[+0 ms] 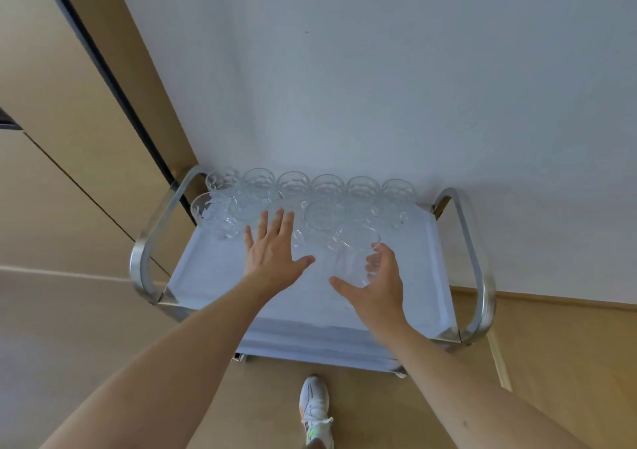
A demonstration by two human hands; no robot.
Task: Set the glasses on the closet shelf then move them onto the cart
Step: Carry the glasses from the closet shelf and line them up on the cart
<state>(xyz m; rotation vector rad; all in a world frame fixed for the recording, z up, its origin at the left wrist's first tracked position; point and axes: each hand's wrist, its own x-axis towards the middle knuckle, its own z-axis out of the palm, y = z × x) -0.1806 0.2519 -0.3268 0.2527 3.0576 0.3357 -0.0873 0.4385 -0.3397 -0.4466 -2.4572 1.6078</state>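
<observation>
Your right hand (377, 281) curls around a clear glass (355, 255) just above the pale top tray of the cart (206, 269), while your left hand (275, 248) hovers flat and empty, fingers straight, beside the glasses already there. A back row of glasses (327, 186) lines the wall (344, 69), with a second, partial row in front of it. By the look of it, you are setting this glass down to extend that front row. Lower it straight and level until the base sits flat, keeping it just apart from its neighbours to avoid a knock, then release. Keep the free hand off the standing glasses.
</observation>
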